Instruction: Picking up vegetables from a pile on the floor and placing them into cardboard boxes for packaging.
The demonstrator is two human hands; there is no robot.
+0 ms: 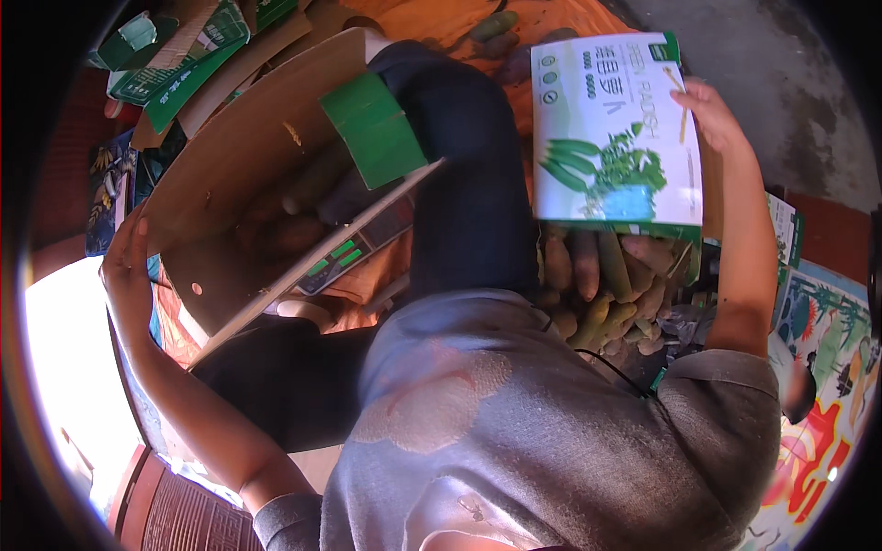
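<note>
At the left, my left hand (127,253) has its fingers against the edge of a large open brown cardboard box (243,138). The box leans beside my legs, with a green flap (375,130) turned outward. Dark shapes like long root vegetables lie in its shadowed inside. Up on the right, my right hand (712,115) grips the edge of a white-and-green carton panel (606,184) printed with green radishes. Whether the panel joins a whole carton is hidden. Just below it lie several long green and reddish radishes (588,266).
A scale with green displays (344,253) stands partly behind the box wall. Folded green-and-brown cartons (175,78) are stacked at the far left. More radishes (493,28) lie on an orange sheet (570,16) at the back. A colourful printed sheet (831,340) is at right.
</note>
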